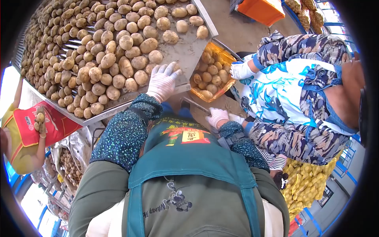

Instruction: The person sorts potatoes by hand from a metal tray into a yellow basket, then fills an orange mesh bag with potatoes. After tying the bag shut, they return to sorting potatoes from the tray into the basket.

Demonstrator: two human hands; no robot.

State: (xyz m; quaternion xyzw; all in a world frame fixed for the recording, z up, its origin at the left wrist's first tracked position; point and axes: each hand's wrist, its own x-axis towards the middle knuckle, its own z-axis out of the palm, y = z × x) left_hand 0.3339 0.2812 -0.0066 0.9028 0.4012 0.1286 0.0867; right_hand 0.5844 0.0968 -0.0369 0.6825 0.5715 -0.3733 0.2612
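My left hand (162, 82), in a white glove, lies at the front edge of the metal sorting table (173, 51). Its fingers are spread, and the fingertips are beside a potato (176, 70) at the edge of the pile. Many more potatoes (126, 67) cover the table to the left. My right hand (218, 117), also gloved, is closed at the end of a thin metal bar (196, 105), below the table's corner. Just above it hangs an orange mesh bag (209, 73) partly filled with potatoes. The underside of my right hand's grip is hidden.
A co-worker in a camouflage top (300, 94) stands at the right, one gloved hand (242, 70) at the orange bag's rim. Another person in a red apron (43, 122) holds potatoes at the left. Filled yellow mesh sacks (308, 183) lie lower right; an orange crate (262, 11) stands behind.
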